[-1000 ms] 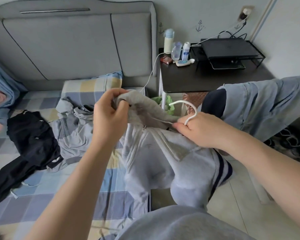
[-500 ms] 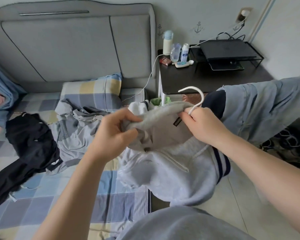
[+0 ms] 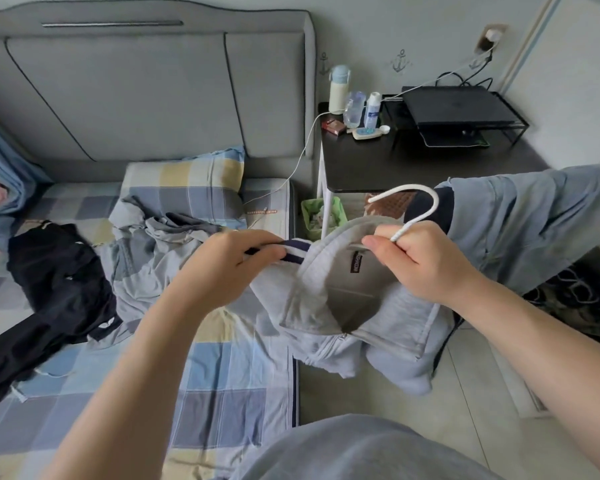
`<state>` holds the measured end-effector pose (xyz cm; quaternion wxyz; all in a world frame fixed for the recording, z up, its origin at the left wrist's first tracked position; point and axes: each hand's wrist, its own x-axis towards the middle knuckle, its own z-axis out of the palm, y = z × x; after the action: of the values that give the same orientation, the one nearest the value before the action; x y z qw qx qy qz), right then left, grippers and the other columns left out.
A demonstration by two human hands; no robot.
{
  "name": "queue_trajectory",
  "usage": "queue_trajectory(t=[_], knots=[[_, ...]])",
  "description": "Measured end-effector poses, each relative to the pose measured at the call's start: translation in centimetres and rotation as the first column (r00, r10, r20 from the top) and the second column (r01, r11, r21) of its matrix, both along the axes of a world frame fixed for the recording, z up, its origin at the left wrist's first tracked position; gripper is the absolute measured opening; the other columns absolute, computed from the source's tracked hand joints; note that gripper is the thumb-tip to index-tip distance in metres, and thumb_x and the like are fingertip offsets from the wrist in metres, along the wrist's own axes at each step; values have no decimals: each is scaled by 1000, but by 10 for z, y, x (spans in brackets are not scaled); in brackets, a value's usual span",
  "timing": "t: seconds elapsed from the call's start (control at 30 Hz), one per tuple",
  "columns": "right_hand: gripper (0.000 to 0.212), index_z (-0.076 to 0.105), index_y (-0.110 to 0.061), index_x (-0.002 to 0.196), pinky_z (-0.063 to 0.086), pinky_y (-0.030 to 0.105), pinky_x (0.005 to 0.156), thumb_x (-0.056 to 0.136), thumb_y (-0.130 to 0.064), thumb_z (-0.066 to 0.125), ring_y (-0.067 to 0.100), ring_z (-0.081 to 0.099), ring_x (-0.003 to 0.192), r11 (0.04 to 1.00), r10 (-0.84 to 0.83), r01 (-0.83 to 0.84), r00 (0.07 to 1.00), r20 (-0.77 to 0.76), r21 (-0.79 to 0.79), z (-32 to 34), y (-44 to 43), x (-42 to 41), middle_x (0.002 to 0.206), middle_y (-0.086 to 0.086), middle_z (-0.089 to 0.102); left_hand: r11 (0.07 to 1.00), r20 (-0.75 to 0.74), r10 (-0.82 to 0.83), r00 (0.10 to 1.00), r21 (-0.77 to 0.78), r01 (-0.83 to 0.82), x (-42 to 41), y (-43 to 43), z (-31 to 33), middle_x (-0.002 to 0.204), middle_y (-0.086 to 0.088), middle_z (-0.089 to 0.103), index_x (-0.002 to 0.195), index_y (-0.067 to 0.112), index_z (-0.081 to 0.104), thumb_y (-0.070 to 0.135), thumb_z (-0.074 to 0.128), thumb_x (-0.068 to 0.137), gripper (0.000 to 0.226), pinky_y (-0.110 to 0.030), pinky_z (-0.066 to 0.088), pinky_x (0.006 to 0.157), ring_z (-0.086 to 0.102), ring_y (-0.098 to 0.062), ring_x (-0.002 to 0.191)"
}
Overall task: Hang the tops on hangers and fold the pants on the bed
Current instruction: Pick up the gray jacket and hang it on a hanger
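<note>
Near the centre of the frame I hold a grey zip-up hooded top (image 3: 378, 317) above the right edge of the bed (image 3: 222, 375). My right hand (image 3: 421, 261) grips the neck of a white hanger (image 3: 417, 202) together with the back of the collar, fingers curled round both, and the hook rises above my knuckles. My left hand (image 3: 229, 268) pinches a navy-and-white striped band (image 3: 294, 250) of the same top, thumb over it, just left of the collar. The body of the top hangs below my hands, half over the mattress edge and half over the floor. At centre left a crumpled grey garment (image 3: 146, 268) lies on the checked sheet beside a black garment (image 3: 59, 282) further left, both below the pillow (image 3: 184, 188). Pale blue denim (image 3: 534, 220) stretches across the right side, in front of the dark side table (image 3: 413, 164).
</note>
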<state>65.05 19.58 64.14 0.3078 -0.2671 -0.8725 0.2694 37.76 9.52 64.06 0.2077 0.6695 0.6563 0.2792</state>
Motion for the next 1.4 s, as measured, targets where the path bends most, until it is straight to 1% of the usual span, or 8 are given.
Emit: queue_trajectory(t=[0.23,0.47,0.67,0.83,0.97,1.1,1.27,1.4], knots=[[53,37,-10,55,30,28,52,99,-38,45,13,34,49,996,-26,27,999,24,-82,-6,8,11,51,3,34,997,-8,32,999,68,-32,-1,-9,-26,68,5,55,74,30,57,34,64,95,23,-13,37,63,52,-6,72],[51,38,-13,57,35,30,60,102,-33,54,12,37,54,968,60,-20,986,155,-250,-8,22,7,54,4,36,955,49,129,990,264,-137,-5,-18,-38,80,3,52,90,22,76,30,74,88,9,-11,37,67,52,-10,74],[56,39,-9,55,31,23,55,94,-47,49,8,34,53,954,30,-34,999,-16,-298,-6,13,14,55,-1,34,974,415,149,897,-217,-62,-30,-34,-39,91,3,72,97,48,72,66,78,64,39,-22,51,71,66,-8,80],[49,51,-25,50,34,36,54,93,-49,52,12,37,51,954,-6,19,999,44,-299,-8,17,12,51,2,36,954,125,267,956,-176,-243,-22,-37,-66,55,17,49,75,29,62,62,69,82,34,-17,34,52,43,-2,53],[59,42,-17,53,34,32,56,97,-55,51,11,35,50,965,38,-1,990,134,-264,-14,18,15,52,5,35,950,228,297,927,24,-310,-28,-42,-68,56,14,41,71,16,54,70,69,76,57,-18,28,51,35,-4,54],[54,42,-15,51,31,33,54,88,-54,51,12,34,50,962,-41,81,987,156,-260,-18,9,19,52,6,34,942,284,270,920,122,-314,-30,-48,-58,60,13,50,71,31,60,61,68,76,31,-14,31,52,42,-2,57],[52,42,-24,51,27,23,50,100,-40,53,6,32,49,951,-14,30,998,53,-308,-18,-1,23,52,-6,32,911,277,359,891,105,-399,-28,-50,-49,87,13,66,81,50,69,17,81,83,35,-5,40,75,58,3,82],[51,41,-24,50,30,36,54,96,-44,51,12,33,51,945,14,-1,999,36,-327,-17,-10,11,53,-1,33,951,-61,220,974,234,-201,-6,-43,-33,111,5,66,109,23,74,23,80,85,26,-37,44,97,57,-21,108]])
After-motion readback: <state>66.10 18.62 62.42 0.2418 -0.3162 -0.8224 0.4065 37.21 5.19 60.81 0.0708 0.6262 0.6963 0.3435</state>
